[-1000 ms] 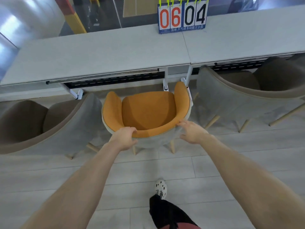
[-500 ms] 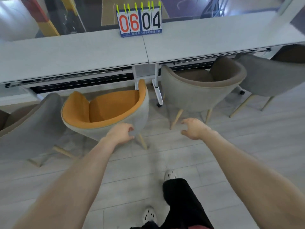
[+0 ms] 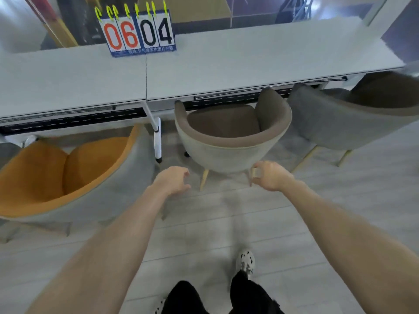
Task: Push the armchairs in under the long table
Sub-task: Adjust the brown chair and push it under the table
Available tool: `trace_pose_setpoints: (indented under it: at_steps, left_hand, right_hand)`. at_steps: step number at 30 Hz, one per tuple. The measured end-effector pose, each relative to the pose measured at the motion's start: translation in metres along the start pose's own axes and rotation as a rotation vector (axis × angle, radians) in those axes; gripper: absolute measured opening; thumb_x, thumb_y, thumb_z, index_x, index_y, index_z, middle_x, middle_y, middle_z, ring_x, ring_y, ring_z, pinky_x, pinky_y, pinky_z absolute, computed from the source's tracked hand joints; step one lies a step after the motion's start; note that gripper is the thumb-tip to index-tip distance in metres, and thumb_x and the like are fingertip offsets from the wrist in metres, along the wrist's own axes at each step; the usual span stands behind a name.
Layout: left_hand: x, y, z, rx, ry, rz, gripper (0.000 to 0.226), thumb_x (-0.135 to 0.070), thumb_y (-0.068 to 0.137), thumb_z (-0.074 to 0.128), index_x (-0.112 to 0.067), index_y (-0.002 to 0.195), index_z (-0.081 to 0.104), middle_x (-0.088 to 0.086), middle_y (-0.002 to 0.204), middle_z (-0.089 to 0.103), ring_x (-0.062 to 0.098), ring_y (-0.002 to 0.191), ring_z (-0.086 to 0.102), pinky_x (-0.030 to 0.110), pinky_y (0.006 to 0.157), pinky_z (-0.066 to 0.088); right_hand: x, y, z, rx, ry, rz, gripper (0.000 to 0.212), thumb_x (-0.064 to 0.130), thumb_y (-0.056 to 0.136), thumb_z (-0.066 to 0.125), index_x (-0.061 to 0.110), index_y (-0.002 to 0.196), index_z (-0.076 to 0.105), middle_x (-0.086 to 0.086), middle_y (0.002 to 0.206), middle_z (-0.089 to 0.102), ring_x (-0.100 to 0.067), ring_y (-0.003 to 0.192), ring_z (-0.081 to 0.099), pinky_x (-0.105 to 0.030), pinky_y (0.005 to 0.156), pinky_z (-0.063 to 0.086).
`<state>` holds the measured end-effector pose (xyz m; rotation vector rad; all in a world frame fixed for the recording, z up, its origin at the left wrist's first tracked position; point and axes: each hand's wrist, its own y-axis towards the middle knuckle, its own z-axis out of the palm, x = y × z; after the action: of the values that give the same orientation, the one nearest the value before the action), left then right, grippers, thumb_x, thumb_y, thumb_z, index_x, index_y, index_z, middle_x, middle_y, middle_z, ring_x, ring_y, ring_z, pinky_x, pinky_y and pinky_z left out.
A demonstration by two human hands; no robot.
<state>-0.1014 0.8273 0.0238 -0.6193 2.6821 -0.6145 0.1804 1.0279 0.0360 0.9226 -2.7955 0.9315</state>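
A beige armchair with a brown seat (image 3: 229, 152) stands straight ahead, its front partly under the long white table (image 3: 226, 71). My left hand (image 3: 173, 181) and my right hand (image 3: 271, 175) hover just short of its backrest, fingers loosely curled, holding nothing and touching nothing. To the left sits the orange-seated armchair (image 3: 68, 175), its front near the table edge. A grey armchair with a brown seat (image 3: 353, 118) stands at the right, partly under the table.
A flip scoreboard reading 06 04 (image 3: 138, 32) stands on the table. A white table leg (image 3: 157, 139) comes down between the orange and beige chairs. My feet and black trousers (image 3: 244, 266) are on the pale plank floor below.
My hands let go of the orange armchair's back and I moved right. The beige armchair is now in front of me, with both hands reaching toward its back.
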Motion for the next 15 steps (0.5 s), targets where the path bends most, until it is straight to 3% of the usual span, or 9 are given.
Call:
trace_pose_setpoints:
  at_steps: [6, 9, 12, 15]
  left_hand:
    - [-0.052, 0.058, -0.001, -0.059, -0.018, -0.022, 0.086, -0.055, 0.077, 0.081, -0.026, 0.151, 0.048, 0.004, 0.140, 0.053, 0.029, 0.134, 0.053, 0.046, 0.108, 0.049]
    - [-0.064, 0.093, -0.003, -0.115, 0.027, -0.015, 0.104, -0.057, 0.070, 0.084, -0.026, 0.158, 0.040, 0.005, 0.152, 0.048, 0.029, 0.141, 0.046, 0.047, 0.115, 0.043]
    - [-0.075, 0.129, -0.003, -0.131, 0.089, 0.038, 0.115, -0.057, 0.065, 0.087, -0.028, 0.162, 0.033, 0.006, 0.164, 0.039, 0.029, 0.153, 0.033, 0.046, 0.125, 0.030]
    - [-0.078, 0.167, 0.000, -0.063, 0.160, 0.074, 0.121, -0.060, 0.064, 0.089, -0.030, 0.165, 0.029, 0.007, 0.169, 0.034, 0.029, 0.159, 0.025, 0.048, 0.131, 0.018]
  right_hand:
    - [-0.052, 0.064, -0.046, -0.097, 0.006, -0.067, 0.079, 0.044, 0.090, 0.078, 0.014, 0.156, 0.047, -0.010, 0.153, 0.050, -0.033, 0.142, 0.047, -0.046, 0.114, 0.045]
    - [-0.067, 0.099, -0.055, -0.156, -0.037, -0.125, 0.087, 0.046, 0.082, 0.084, 0.016, 0.155, 0.046, -0.006, 0.152, 0.048, -0.030, 0.144, 0.042, -0.047, 0.115, 0.044]
    - [-0.081, 0.132, -0.056, -0.144, -0.130, -0.168, 0.106, 0.057, 0.079, 0.086, 0.015, 0.163, 0.036, -0.006, 0.168, 0.035, -0.028, 0.158, 0.024, -0.048, 0.129, 0.023]
    - [-0.093, 0.161, -0.052, -0.067, -0.228, -0.208, 0.120, 0.069, 0.075, 0.083, 0.017, 0.167, 0.026, -0.004, 0.174, 0.024, -0.026, 0.163, 0.011, -0.049, 0.132, 0.008]
